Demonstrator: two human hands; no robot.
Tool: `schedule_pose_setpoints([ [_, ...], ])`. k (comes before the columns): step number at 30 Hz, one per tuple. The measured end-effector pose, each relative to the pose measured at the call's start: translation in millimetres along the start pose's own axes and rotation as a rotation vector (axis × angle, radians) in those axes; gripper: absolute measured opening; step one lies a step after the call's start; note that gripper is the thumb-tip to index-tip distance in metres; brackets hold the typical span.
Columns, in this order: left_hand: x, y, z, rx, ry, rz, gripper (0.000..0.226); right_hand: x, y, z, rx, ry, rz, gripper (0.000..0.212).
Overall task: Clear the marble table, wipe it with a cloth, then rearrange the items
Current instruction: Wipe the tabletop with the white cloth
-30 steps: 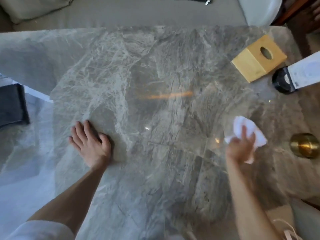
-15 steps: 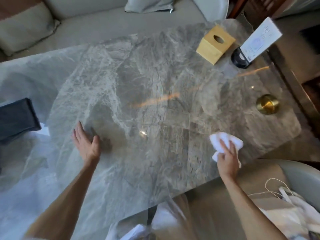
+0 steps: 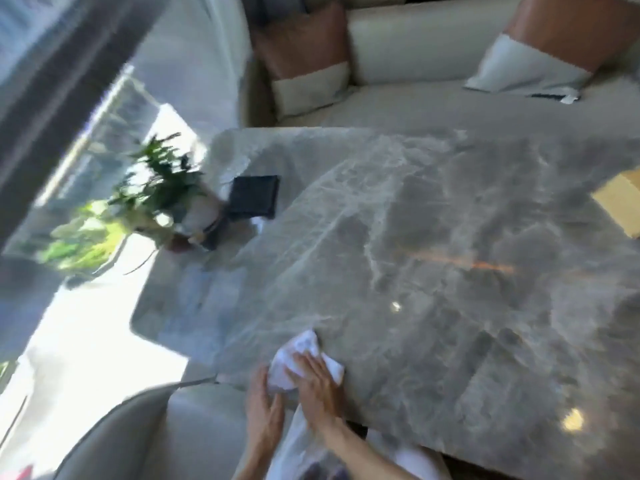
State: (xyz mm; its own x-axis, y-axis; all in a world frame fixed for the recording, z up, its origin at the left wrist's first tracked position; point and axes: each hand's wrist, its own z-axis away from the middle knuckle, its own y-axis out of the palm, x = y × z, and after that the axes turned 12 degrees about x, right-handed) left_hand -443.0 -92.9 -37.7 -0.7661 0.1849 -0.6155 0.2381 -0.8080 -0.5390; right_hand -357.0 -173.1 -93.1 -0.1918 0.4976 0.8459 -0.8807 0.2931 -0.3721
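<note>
The grey marble table (image 3: 433, 237) fills the middle and right of the blurred view. A crumpled white cloth (image 3: 298, 358) lies at its near edge. My right hand (image 3: 320, 389) presses flat on the cloth with fingers spread. My left hand (image 3: 265, 414) is just off the table's edge, fingers open, touching the cloth's near left side. A potted green plant (image 3: 156, 202) and a dark flat case (image 3: 254, 195) stand at the table's far left end. A corner of the yellow wooden tissue box (image 3: 620, 206) shows at the right edge.
A light sofa (image 3: 450, 98) with brown-and-white cushions (image 3: 304, 60) runs along the far side. A pale chair (image 3: 145, 441) sits at the near left beside the table. Bright window light falls on the floor at the left.
The view has swung left. My right hand has carried the cloth from the table's right side to its near left edge. My left hand has left the tabletop and come beside the cloth.
</note>
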Motion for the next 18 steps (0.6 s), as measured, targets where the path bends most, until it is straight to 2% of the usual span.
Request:
schedule_pose_setpoints([
  [1, 9, 4, 6, 0.032, 0.041, -0.018, 0.065, -1, -3, 2, 0.027, -0.058, 0.055, 0.041],
  [2, 22, 4, 10, 0.075, 0.071, -0.065, 0.053, 6, -8, 3, 0.074, -0.084, 0.153, 0.041],
  [3, 32, 2, 11, 0.147, 0.074, -0.09, 0.054, 12, -11, 4, 0.102, -0.117, 0.224, 0.041],
  [5, 26, 3, 13, 0.291, 0.079, -0.08, 0.065, 17, -10, 0, 0.122, -0.144, 0.207, 0.041],
  [6, 19, 4, 17, 0.295, 0.081, -0.031, 0.07, 19, -6, -2, 0.151, -0.157, 0.223, 0.041],
  [8, 20, -1, 22, 0.216, 0.052, 0.104, 0.07, 33, 4, -2, 0.319, -0.142, 0.236, 0.043],
  [10, 27, -19, 35, 0.126, -0.046, 0.117, 0.074, 54, 17, -5, 0.459, -0.071, 0.236, 0.042],
  [12, 36, -43, 53, 0.141, -0.154, -0.054, 0.087, 77, 23, -14, 0.64, 0.028, 0.026, 0.038],
  [15, 42, -90, 74, 0.142, -0.156, -0.335, 0.085, 114, 14, -33, 0.843, 0.207, -0.303, 0.034],
  [17, 30, -129, 83, 0.172, -0.17, -0.287, 0.079, 133, -5, -42, 0.971, 0.323, -0.479, 0.034],
  [18, 19, -151, 86, 0.193, -0.159, -0.147, 0.072, 144, -21, -46, 1.02, 0.359, -0.572, 0.034],
])
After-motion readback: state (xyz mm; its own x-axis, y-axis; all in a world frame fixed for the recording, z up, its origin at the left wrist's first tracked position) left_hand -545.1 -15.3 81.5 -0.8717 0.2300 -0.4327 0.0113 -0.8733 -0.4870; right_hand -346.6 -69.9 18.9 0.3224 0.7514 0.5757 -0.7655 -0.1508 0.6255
